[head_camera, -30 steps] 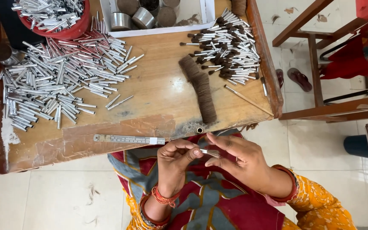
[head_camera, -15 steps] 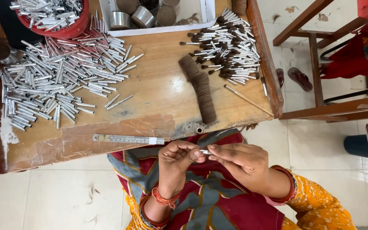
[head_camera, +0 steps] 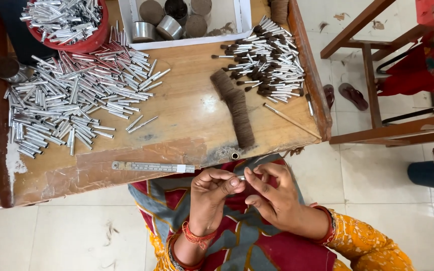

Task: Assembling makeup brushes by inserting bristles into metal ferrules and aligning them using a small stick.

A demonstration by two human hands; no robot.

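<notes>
My left hand [head_camera: 211,193] and my right hand [head_camera: 271,193] meet over my lap, just below the front edge of the wooden table [head_camera: 187,115]. Both pinch one small silver metal tube [head_camera: 241,177] between their fingertips. A strip of dark brown bristle hair [head_camera: 237,108] lies on the table above my hands. Several finished silver tubes with dark tufts [head_camera: 269,65] are piled at the back right. A large heap of empty silver tubes [head_camera: 71,105] covers the table's left half.
A red bowl [head_camera: 84,46] of tubes stands at the back left. A white tray [head_camera: 187,40] holds round tins. A metal ruler [head_camera: 151,167] and a thin stick [head_camera: 291,121] lie near the front edge. Wooden furniture [head_camera: 377,85] and sandals [head_camera: 350,95] are on the tiled floor at right.
My hands have drawn closer together around the small tube, and the right fingers have shifted slightly left. Nothing on the table has moved.
</notes>
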